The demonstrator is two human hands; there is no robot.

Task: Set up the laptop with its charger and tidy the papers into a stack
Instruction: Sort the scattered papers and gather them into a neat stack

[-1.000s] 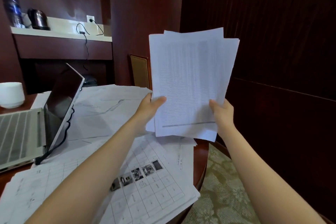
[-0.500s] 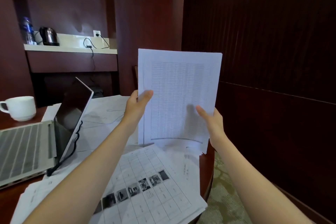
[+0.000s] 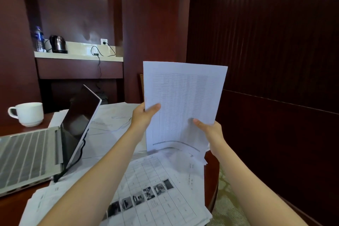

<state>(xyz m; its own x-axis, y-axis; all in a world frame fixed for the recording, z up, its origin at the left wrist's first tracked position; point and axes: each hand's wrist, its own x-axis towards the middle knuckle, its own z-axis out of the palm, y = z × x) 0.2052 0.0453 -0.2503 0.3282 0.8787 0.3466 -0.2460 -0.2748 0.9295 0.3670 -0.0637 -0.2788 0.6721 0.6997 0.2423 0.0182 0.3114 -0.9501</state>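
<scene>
I hold a sheaf of printed papers (image 3: 183, 97) upright, its bottom edge resting on the loose papers (image 3: 157, 185) spread over the table. My left hand (image 3: 145, 115) grips the sheaf's left edge and my right hand (image 3: 211, 130) grips its lower right corner. The sheets in the sheaf line up evenly. An open silver laptop (image 3: 31, 154) sits at the left with its dark screen tilted back. A black charger cable (image 3: 80, 154) runs from the laptop's right side behind the screen, and a cable leads to a wall socket (image 3: 103, 42) on the far shelf.
A white cup (image 3: 27, 113) stands on the brown round table (image 3: 212, 169) behind the laptop. A kettle (image 3: 57, 44) and a water bottle (image 3: 38, 39) sit on the far shelf. Dark wood panels close off the right side. Patterned carpet (image 3: 227, 209) lies below the table edge.
The uneven, fanned sheets have been squared into one even sheaf and lowered until the bottom edge meets the table papers. My view has tilted up and left.
</scene>
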